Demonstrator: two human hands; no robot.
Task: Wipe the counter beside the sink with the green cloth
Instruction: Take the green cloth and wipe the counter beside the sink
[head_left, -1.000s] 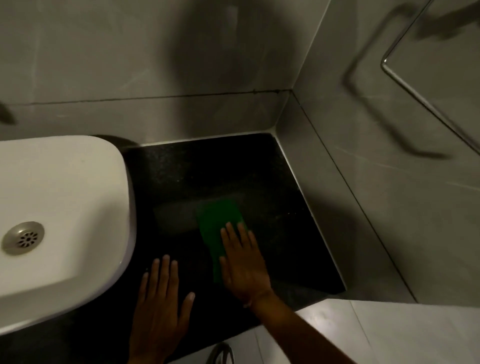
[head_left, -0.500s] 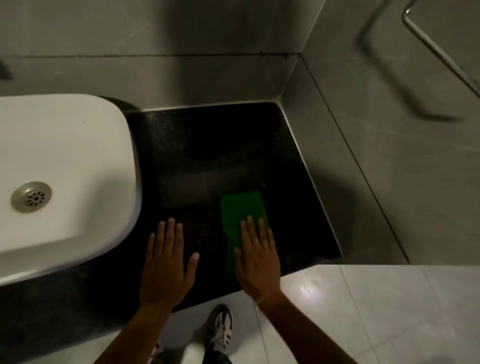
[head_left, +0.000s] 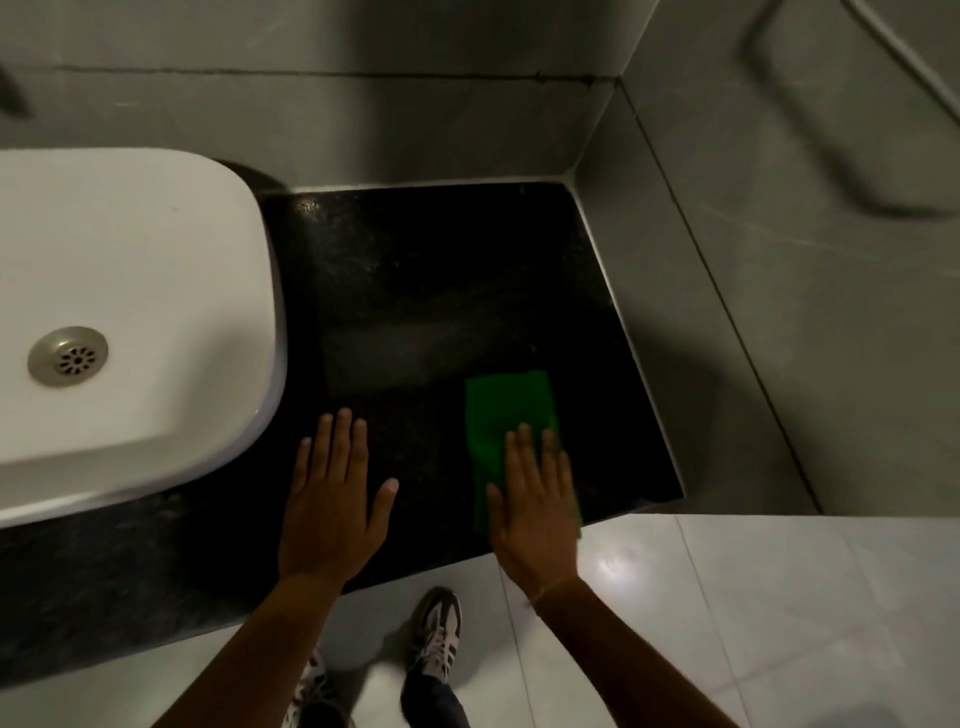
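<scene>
The green cloth (head_left: 506, 415) lies flat on the black speckled counter (head_left: 426, 291), toward its near right part, with its near end at the counter's front edge. The right hand (head_left: 535, 499) lies flat on the cloth's near half, palm down, fingers straight and close together; the far half of the cloth shows beyond the fingertips. A narrow strip of bare counter separates the cloth from the right edge, where the grey tiled wall (head_left: 779, 312) rises. The left hand (head_left: 332, 499) rests palm down on bare counter to the left, fingers extended and thumb splayed, apart from the cloth and near the white basin (head_left: 156, 312). Far of both hands, the counter is bare up to the back wall. Below the front edge, a sneaker (head_left: 436, 634) stands on pale floor tiles (head_left: 727, 597).
</scene>
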